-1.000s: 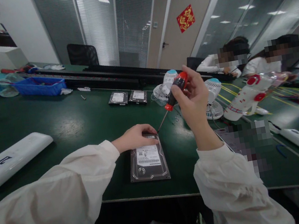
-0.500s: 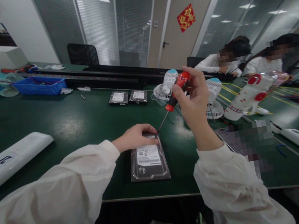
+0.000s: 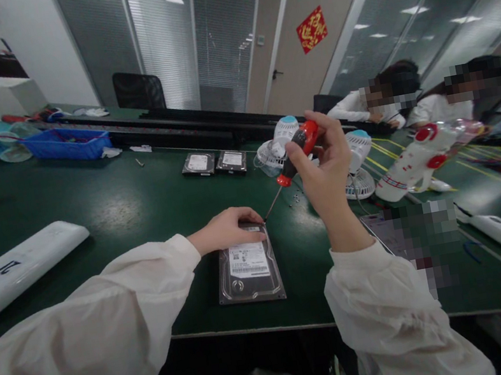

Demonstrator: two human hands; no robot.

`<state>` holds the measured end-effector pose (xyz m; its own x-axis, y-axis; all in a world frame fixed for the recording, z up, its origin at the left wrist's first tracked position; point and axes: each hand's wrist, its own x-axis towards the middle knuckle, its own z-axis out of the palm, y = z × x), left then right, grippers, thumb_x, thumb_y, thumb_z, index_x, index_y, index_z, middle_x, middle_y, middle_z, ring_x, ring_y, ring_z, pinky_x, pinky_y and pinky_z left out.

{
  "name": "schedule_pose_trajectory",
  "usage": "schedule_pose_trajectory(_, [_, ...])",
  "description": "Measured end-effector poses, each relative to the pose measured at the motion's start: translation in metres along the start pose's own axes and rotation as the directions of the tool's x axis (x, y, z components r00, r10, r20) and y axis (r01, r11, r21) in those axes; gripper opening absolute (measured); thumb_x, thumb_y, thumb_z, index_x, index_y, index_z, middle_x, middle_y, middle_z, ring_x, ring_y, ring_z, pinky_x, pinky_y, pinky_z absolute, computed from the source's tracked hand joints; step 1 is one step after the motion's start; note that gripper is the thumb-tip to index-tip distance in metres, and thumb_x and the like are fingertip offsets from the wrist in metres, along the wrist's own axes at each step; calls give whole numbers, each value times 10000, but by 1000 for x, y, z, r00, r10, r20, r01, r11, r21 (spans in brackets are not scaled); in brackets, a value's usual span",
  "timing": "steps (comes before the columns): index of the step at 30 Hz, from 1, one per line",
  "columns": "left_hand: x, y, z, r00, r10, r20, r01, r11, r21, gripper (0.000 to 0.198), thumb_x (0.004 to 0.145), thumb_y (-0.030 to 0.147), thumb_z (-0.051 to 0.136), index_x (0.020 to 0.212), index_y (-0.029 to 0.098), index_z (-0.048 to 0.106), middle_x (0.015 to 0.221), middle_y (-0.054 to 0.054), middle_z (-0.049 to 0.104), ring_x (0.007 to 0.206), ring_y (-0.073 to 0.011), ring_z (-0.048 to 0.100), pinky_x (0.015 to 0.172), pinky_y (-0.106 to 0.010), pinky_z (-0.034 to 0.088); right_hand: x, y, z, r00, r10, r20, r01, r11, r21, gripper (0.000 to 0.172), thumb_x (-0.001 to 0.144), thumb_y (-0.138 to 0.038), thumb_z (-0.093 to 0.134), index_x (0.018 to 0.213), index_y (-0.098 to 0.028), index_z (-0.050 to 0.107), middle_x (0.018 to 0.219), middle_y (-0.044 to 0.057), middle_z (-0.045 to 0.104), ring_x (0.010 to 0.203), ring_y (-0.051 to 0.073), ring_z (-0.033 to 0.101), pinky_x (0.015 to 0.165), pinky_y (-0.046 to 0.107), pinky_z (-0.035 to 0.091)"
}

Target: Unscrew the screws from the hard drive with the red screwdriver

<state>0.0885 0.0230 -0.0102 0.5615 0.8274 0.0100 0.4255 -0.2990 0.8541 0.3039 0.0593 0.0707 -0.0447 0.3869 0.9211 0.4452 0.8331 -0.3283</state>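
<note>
Your right hand (image 3: pixel 326 164) grips a slim screwdriver with a red-and-black handle (image 3: pixel 288 171), which has rolled since half a second ago, showing more black. Its tip meets the far right corner of the grey, rectangular metal hard drive (image 3: pixel 254 284), unmoved on the dark green tabletop (image 3: pixel 157 210). Your left hand (image 3: pixel 219 230) still grasps the drive's far end. Beyond lie two dark, labelled drives (image 3: pixel 198 163).

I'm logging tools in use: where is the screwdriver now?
In the head view, right of centre, the screwdriver is in the right hand, its tip at the far right corner of the hard drive under the left hand.
</note>
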Motion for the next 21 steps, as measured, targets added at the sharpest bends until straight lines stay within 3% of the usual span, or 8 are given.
schedule_pose_trajectory(6, [0,-1,0,1000,-2,1,2,1000,-15,525,782,550,793,1203,245,714,1252,-61,734,1143,-283,695,998,-430,532,0,3,0,999,10,35,-15,989,147,424,964,-501,555,1339,-303,570,1188,62,682,1029,235,719,862,469,621])
schedule_pose_trajectory(13, [1,-2,1,1000,19,-15,-19,1000,-7,500,782,527,797,1185,240,724,1227,-63,745,1122,-279,703,991,-419,533,0,-2,-1,998,16,-54,-16,1000,2,439,875,-540,693,1242,-302,656,1140,52,674,979,216,682,812,427,626])
schedule_pose_trajectory(21, [3,-8,2,1000,20,-20,-21,1000,-7,528,777,553,803,1198,246,720,1233,-55,739,1124,-277,702,1012,-427,524,1,4,-2,1000,-6,-16,7,996,87,440,980,-541,532,1325,-291,636,1190,56,707,993,223,733,817,438,633])
